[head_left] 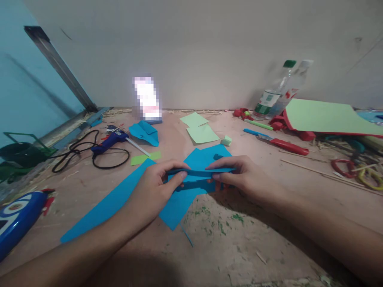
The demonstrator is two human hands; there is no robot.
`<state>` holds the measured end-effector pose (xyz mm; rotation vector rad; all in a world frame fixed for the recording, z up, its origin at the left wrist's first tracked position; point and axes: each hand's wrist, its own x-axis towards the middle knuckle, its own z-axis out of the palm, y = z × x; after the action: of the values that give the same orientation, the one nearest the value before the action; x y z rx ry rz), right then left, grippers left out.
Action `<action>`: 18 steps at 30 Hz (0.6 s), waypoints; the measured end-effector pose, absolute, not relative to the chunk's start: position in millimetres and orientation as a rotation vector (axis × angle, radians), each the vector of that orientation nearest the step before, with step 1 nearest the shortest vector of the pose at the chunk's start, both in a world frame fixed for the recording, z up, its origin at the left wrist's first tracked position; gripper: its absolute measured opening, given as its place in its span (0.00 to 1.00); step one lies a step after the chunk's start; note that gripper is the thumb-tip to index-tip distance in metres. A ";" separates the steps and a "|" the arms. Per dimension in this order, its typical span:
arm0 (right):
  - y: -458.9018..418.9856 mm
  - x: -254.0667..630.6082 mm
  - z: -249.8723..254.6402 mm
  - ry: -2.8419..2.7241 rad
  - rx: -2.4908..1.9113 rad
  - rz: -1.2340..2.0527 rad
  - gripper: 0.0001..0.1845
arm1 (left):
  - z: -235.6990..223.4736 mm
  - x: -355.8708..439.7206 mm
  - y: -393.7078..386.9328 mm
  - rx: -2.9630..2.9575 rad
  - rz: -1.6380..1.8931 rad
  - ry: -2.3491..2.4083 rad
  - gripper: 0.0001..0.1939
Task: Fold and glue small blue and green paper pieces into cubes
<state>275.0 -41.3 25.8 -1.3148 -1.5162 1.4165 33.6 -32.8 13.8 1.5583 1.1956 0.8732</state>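
Between my two hands is a narrow piece of blue paper [199, 173], raised a little above the table and seen nearly edge-on. My left hand [161, 181] pinches its left end between thumb and fingers. At the right end, my right hand [236, 173] grips it the same way. Beneath lie more blue paper sheets [176, 211], overlapping one another. A long blue paper strip [104, 209] stretches out under my left forearm. Parts of the lower sheets are hidden by my hands. A small dark blue folded piece [218, 156] rests just beyond my right fingers.
Behind my hands lie light green paper squares [202, 133] and a folded blue paper shape [145, 132]. A blue glue gun [110, 141] with a black cord is at left. To the right are a red-handled knife [289, 146], bottles [267, 99] and scissors [344, 167]. A lit phone [147, 99] leans against the wall.
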 end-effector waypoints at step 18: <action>-33.6 283.3 16.6 -0.938 -1.166 1.777 0.15 | 16.5 23.4 -29.2 1.762 1.055 1.125 0.08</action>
<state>283.3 -33.6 16.6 -1.1655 -0.9376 1.7774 23.4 -29.2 16.5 1.7622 1.1246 1.0551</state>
